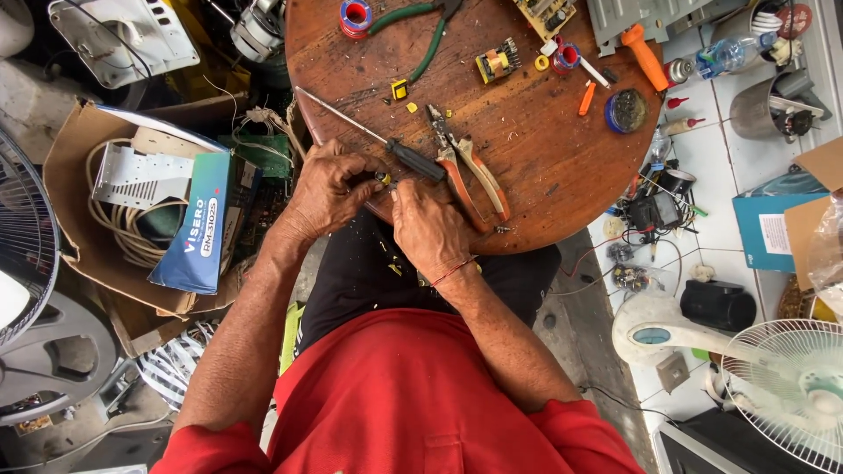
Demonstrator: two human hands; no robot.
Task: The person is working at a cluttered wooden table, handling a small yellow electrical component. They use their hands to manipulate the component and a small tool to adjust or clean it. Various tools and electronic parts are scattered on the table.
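Seen from above, a person in a red shirt and dark trousers sits at a round wooden table point(544, 167), both forearms reaching forward to its near edge. The left hand point(329, 189) and the right hand point(428, 226) meet at that edge, just beside each other; between their fingertips sits a small yellow and dark part point(384, 178), pinched tightly from both sides, most of it hidden by the fingers; a thin red band circles the right wrist. A long screwdriver point(373, 133) with a black handle lies on the table slanting from the left edge toward the right hand, its handle touching the knuckles; orange-handled pliers point(470, 171) lie just beyond the right hand, jaws pointing to the far side. Small yellow scraps point(402, 91) are scattered near the middle of the table; a little transformer point(497, 61) stands farther back; green-handled pliers point(420, 31) and a red spool point(356, 16) rest at the far edge; an orange-handled tool point(645, 57) and a round tin point(626, 110) lie at the right edge. On the floor to the left a cardboard box point(66, 167) holds coiled cable and a blue carton point(202, 224); to the right, by the table's right edge, stands a white fan point(795, 386) on pale tiles.
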